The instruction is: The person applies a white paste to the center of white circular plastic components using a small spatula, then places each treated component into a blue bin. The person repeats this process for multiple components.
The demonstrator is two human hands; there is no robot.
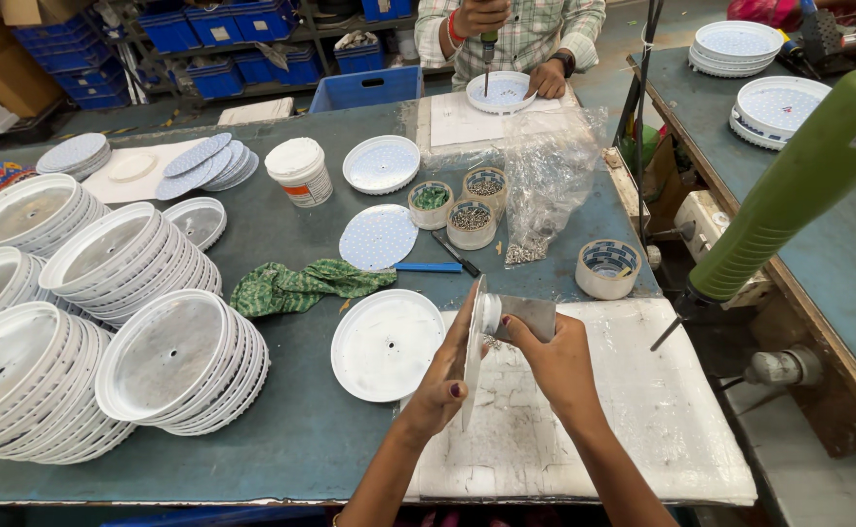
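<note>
Head view is showing the left hand [444,376] closing its grip around a thin white disc [471,356], holding it on edge above the white foam pad [642,410] at the surface's [291,439] near side. Right hand [555,356] is gripping a grey tube [523,314], pressing its white nozzle against the disc's face. Just left, a white round housing [386,344] is lying flat, with stacks of housings [179,363] sitting further left. Across the surface, another person [516,34] is working.
</note>
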